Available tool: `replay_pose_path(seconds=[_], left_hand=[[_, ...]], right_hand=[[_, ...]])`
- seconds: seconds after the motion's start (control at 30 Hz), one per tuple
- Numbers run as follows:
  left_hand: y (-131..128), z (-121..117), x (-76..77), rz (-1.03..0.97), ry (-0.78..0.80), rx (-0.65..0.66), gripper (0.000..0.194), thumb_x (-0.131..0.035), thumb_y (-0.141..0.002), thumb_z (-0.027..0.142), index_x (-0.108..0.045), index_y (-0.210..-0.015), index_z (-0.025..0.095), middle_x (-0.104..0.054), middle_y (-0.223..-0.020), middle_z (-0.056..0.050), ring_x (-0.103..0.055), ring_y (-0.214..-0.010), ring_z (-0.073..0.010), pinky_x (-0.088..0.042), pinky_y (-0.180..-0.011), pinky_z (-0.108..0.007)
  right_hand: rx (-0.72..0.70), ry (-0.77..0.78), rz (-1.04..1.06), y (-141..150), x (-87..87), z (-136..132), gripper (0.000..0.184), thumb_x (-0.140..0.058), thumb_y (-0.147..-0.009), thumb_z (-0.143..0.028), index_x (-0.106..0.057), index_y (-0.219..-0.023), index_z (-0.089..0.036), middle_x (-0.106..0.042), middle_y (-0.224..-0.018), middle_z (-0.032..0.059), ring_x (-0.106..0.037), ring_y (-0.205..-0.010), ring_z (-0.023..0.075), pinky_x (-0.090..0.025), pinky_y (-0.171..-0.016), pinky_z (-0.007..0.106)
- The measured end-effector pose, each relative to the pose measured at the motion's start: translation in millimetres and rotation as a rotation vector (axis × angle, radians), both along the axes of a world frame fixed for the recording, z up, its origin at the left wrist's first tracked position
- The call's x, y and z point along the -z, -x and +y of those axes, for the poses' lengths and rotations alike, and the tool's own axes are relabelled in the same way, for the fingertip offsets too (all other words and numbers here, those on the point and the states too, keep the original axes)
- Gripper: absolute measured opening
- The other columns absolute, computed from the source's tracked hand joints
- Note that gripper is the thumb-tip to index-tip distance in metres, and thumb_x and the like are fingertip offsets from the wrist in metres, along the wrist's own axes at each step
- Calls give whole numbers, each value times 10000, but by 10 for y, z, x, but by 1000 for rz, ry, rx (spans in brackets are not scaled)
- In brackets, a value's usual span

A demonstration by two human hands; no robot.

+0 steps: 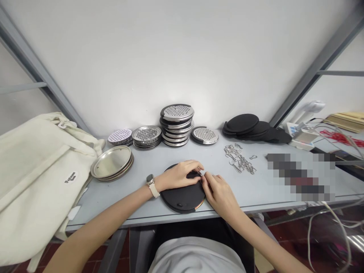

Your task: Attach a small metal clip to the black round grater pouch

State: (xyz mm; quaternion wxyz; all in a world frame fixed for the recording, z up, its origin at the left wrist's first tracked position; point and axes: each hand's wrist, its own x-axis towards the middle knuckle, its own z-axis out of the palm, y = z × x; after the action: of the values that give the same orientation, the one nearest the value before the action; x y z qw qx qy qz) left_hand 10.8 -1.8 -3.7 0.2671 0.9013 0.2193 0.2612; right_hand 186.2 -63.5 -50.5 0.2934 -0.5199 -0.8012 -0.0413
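A round black disc [182,195] lies flat near the table's front edge, with a shiny metal edge showing at its lower right. My left hand [182,175] rests over its upper part, thumb stretched along the surface and fingers bent at a small metal clip [200,174]. From the other side, my right hand [220,191] pinches at the same clip by the disc's right rim. Fingertips of both hands hide most of the clip. Loose metal clips [240,159] lie in a heap to the right of my hands.
Along the wall stand a tall stack of perforated metal discs [176,125], shorter stacks [147,136] and a single one [205,135]. Plain metal discs [112,163] sit at left beside a cream bag [36,182]. Black covers [244,125] lie at the back right. Cables [335,223] hang at right.
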Motion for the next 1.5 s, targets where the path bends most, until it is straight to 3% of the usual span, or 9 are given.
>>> replay_pose_path(seconds=[0.47,1.0,1.5], left_hand=[[5,-8,-36,27,-11,30,221,-532,-837,117,-549,-1052,167,-624,-997,-59,-577,-968,-171,-442,-892,-303],[5,-11,-6,48,-50,-31,227,-551,-825,143,-559,-1051,165,-640,-971,-44,-599,-925,-155,-454,-868,-273],[2,-1,-27,59,-117,2,166,-537,-835,132,-583,-992,157,-638,-955,-43,-575,-944,-162,-427,-888,-279]], right_hand=[[11,44,49,18,-24,-14,169,-306,-966,-237,-442,-876,-194,-554,-652,15,-502,-590,171,-371,-600,277],[10,36,49,23,-15,3,217,-261,-978,-231,-398,-810,-208,-524,-624,8,-485,-552,167,-350,-568,279],[-3,103,55,9,-19,-2,213,-264,-976,-227,-418,-830,-203,-508,-649,11,-477,-593,174,-366,-612,281]])
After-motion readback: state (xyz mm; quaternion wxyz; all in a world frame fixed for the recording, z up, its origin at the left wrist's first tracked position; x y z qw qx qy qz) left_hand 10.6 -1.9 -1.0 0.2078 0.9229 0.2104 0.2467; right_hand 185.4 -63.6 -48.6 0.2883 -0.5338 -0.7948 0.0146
